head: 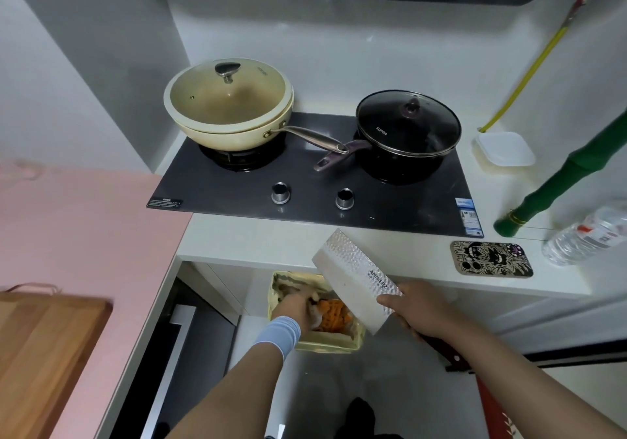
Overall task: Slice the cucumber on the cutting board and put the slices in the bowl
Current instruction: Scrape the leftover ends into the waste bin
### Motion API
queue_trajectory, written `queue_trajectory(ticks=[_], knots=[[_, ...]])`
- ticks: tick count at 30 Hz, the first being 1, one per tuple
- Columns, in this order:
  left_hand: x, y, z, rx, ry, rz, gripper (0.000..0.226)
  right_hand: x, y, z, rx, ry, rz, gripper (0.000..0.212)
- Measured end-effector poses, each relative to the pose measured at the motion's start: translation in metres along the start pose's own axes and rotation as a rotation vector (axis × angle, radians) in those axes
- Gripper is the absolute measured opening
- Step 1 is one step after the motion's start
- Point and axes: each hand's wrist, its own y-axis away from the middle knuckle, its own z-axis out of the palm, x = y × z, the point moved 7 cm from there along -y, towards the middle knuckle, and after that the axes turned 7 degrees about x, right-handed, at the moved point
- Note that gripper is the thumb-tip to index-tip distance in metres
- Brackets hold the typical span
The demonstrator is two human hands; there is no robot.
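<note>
My right hand [415, 311] grips a wide steel cleaver [356, 282] by its dark red handle and holds the blade up over the counter's front edge. My left hand [295, 308], with a pale blue wristband, reaches down into a yellow-lined waste bin [325, 345] on the floor that holds orange scraps. Its fingers are blurred, and whether they hold anything cannot be told. The wooden cutting board [44, 347] lies at the far left on a pink surface. No cucumber or bowl is in view.
On the hob stand a cream lidded wok [230, 106] and a black lidded pot [407, 133]. To the right on the white counter are a plastic tub [505, 150], a green bottle [559, 184], a water bottle [590, 235] and a patterned phone [492, 259].
</note>
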Motion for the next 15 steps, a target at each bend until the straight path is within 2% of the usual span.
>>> queue_trajectory(ticks=[2,3,4,6,7,10,12,15], knots=[[-0.021,-0.024,0.046,-0.16,0.029,-0.04,0.04,-0.001,-0.004,0.001,0.007,0.021,-0.007,0.035],[-0.038,-0.045,0.068,-0.163,0.056,-0.074,0.055,-0.001,-0.005,0.002,0.008,0.032,-0.009,0.035],[-0.043,-0.054,0.082,-0.231,0.054,-0.03,0.059,-0.001,-0.007,0.002,0.007,0.039,-0.01,0.034],[-0.03,-0.032,0.059,-0.238,0.004,0.034,0.05,-0.001,-0.009,0.005,0.003,0.042,-0.015,0.033],[-0.019,-0.01,0.031,-0.196,0.032,0.014,0.045,-0.001,-0.01,0.005,0.0,0.043,-0.018,0.033],[-0.002,0.004,0.008,-0.054,0.009,0.135,0.04,0.0,-0.013,0.009,0.007,0.056,-0.014,0.034],[-0.002,0.011,0.0,-0.008,0.103,0.078,0.044,-0.003,-0.013,0.01,0.038,0.097,-0.055,0.033],[-0.021,0.021,-0.047,0.369,0.407,-0.093,0.045,-0.022,-0.006,0.006,0.087,0.246,-0.232,0.03]])
